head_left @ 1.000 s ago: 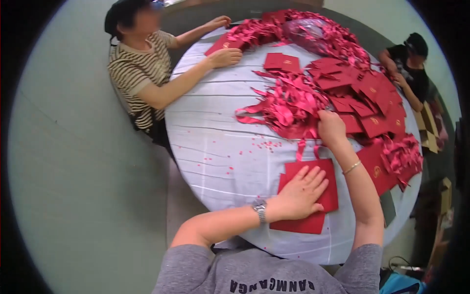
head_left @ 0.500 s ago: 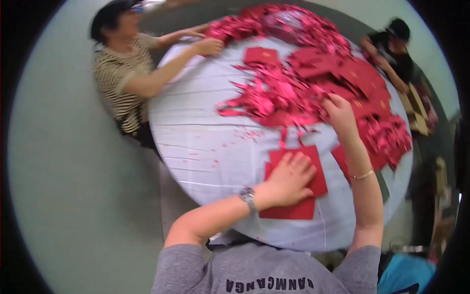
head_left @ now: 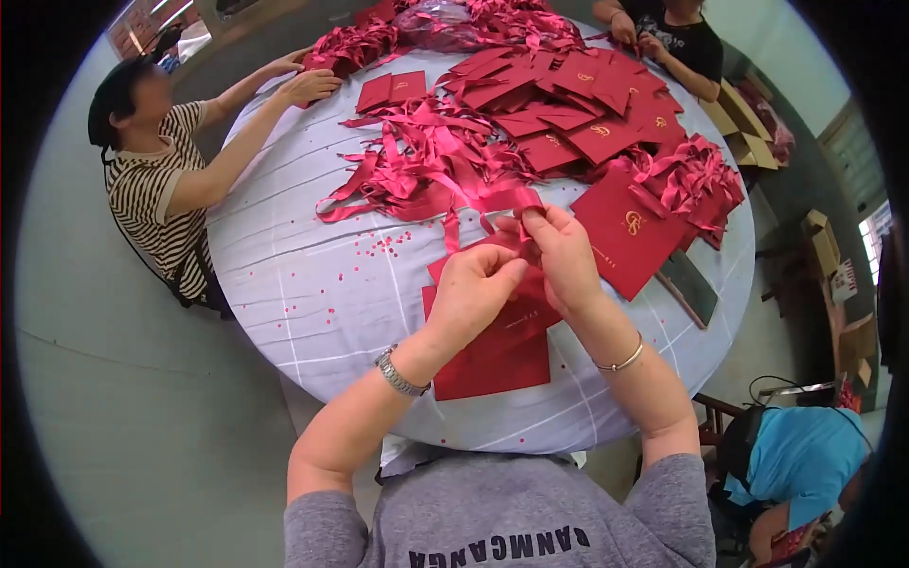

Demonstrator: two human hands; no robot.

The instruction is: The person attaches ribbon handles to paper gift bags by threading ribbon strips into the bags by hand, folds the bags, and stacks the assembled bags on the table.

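My right hand [head_left: 565,254] pinches a shiny red ribbon [head_left: 511,201] just above a flat red paper bag [head_left: 492,367]. Close beside it, my left hand [head_left: 476,292] has its thumb and fingers closed near the same ribbon; its fingertips meet close to the right hand's. Both hands hover over a small stack of these bags near the table's front edge, hiding part of the top one. Beyond them lies a tangled heap of red ribbons [head_left: 426,156]. To the right rests a red bag with a gold emblem [head_left: 627,232].
The round table has a pale checked cloth [head_left: 284,237] sprinkled with small red dots [head_left: 383,244]. Red bags [head_left: 530,90] are piled at the back right, beside a dark flat device [head_left: 689,287]. Across the left side, a person in stripes [head_left: 156,189] handles ribbons; others are at the right.
My left hand has lifted off the stacked bags and come up beside the right. My right hand has moved left and nearer, holding ribbon. The whole view has shifted.
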